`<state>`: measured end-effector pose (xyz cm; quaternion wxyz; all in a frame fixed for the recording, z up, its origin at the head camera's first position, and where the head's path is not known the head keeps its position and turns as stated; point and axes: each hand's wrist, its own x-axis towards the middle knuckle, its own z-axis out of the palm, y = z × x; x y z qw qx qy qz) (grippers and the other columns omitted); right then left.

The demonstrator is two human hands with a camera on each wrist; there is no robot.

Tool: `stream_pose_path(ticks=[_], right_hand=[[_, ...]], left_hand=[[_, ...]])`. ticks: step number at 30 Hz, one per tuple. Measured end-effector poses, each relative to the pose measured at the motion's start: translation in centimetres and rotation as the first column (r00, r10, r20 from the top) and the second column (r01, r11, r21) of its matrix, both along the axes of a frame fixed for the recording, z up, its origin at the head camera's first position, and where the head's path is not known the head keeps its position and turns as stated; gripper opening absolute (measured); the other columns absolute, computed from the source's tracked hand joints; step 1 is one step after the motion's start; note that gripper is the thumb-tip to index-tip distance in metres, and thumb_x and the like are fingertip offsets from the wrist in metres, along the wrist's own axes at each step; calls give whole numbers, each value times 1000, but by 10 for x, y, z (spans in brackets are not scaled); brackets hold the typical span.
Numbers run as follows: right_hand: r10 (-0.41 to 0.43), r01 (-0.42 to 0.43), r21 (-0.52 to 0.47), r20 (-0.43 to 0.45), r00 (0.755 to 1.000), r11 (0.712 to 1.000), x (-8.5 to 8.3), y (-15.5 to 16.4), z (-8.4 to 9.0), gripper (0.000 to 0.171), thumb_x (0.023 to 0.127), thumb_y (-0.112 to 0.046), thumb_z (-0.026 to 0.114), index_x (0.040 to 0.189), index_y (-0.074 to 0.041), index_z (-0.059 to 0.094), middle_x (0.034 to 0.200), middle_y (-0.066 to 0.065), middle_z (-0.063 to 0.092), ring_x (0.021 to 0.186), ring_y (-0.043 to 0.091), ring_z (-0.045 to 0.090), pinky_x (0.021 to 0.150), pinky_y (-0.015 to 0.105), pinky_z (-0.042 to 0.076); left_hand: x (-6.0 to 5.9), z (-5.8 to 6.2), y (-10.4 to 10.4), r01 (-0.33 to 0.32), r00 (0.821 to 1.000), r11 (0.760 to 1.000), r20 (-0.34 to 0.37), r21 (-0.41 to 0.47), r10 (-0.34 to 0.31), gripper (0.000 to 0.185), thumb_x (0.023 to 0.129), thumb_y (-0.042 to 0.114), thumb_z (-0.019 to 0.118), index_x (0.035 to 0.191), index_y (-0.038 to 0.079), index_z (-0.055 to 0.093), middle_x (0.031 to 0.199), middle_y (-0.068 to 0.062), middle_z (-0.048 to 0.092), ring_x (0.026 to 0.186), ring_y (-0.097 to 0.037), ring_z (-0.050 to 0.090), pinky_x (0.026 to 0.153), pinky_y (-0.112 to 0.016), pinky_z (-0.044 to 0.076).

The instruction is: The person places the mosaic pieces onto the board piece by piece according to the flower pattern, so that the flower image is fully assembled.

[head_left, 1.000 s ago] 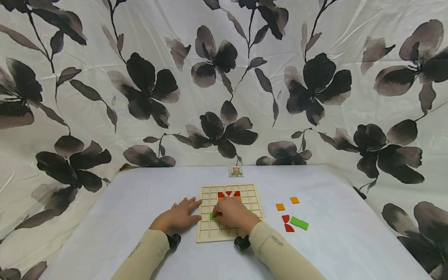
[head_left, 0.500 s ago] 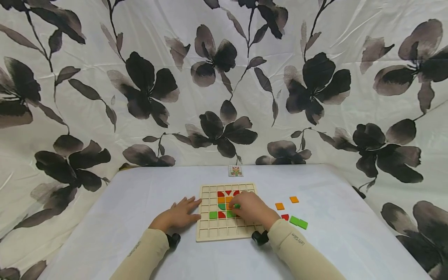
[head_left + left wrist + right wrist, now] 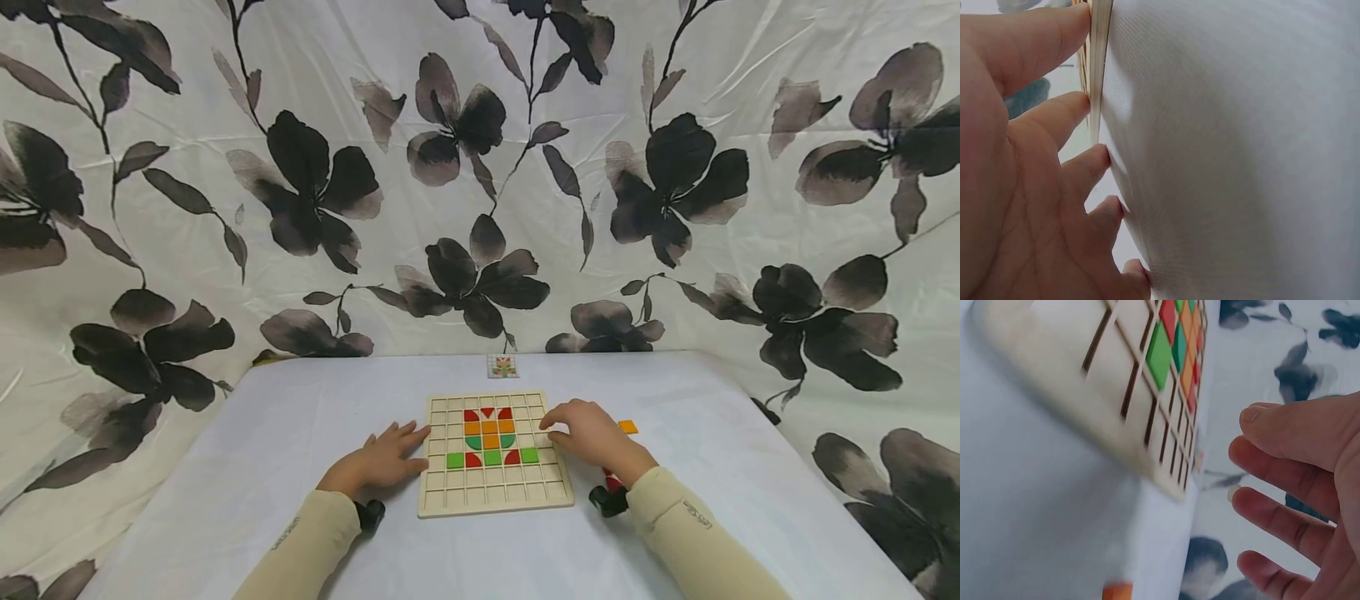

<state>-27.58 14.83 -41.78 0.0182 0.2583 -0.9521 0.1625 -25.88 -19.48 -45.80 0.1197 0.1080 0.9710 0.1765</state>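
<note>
Right hand [image 3: 592,435] has come off the pale wooden grid board [image 3: 491,496] since a second ago and now hovers at its right edge, fingers loose, grip holding nothing. The green square tile [image 3: 529,455] it carried then now sits in the board's lower coloured row, right end. Left hand [image 3: 382,460] unchanged: flat on the white-covered bench [image 3: 262,450], straight fingertips against the board's left edge. Orange square tile [image 3: 628,427] lies loose just beyond the right hand. Judged: one placement finished, loose pieces remaining.
</note>
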Motion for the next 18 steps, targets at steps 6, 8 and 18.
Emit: stream_pose_path(ticks=[6, 8, 18], right_hand=[[-64, 64, 4, 15, 998, 998, 3, 26, 0, 18, 85, -16, 74, 104, -16, 74, 98, -4, 71, 99, 21, 65, 89, 40, 52], [-91, 91, 12, 37, 995, 996, 5, 36, -1, 18, 86, -17, 74, 103, -14, 74, 93, -5, 68, 92, 19, 63, 85, 38, 52], [-206, 194, 88, 165, 965, 977, 16, 75, -8, 16, 83, -20, 75, 98, -14, 74, 83, -5, 64, 78, 14, 55, 73, 34, 51]], left_hand=[[-1, -2, 1, 0, 1000, 1000, -8, -4, 0, 66, 93, 43, 57, 150, 17, 37, 157, -15, 32, 146, -46, 19, 113, -70, 12], [0, 0, 2, 0, 1000, 1000, -10, -3, 0, 66, 93, 43, 58, 150, 17, 37, 157, -16, 32, 146, -46, 19, 113, -70, 12], [2, 3, 2, -9, 1000, 1000, 7, 1, 9, 66, 93, 43, 57, 150, 17, 37, 157, -16, 31, 146, -45, 18, 114, -69, 12]])
